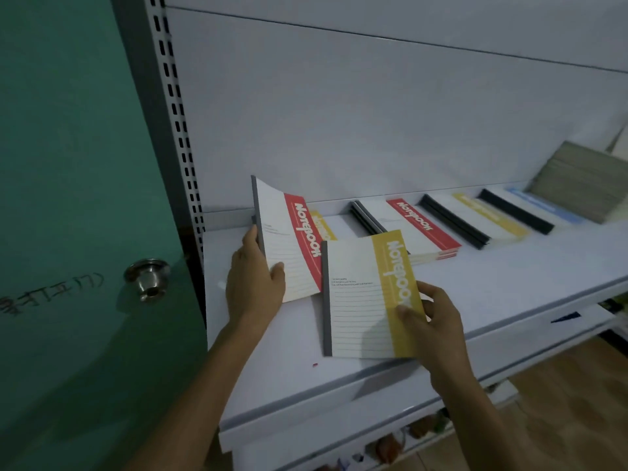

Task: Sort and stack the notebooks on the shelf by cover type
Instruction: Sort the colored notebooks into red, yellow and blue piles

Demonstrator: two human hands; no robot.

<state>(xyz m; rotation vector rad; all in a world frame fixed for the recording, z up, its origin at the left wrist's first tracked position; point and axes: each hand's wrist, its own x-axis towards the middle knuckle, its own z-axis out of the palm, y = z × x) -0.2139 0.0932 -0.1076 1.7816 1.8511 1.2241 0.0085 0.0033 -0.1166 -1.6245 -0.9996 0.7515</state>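
Red-band notebook (295,239) in your left hand (255,280): "Notebook" in white letters, running along the red band.
Yellow-band notebook (360,300) in your right hand (435,324): "Notebook" in white along the yellow band; small print on the white part (too fine for you to read).
Red-band stack (419,224) on the shelf (509,270): "Notebook" in white on the top cover.
Yellow-band stack (489,214): pale lettering on the band, blurred.
Green door (61,164): dark handwritten characters low on it, which you cannot make out.
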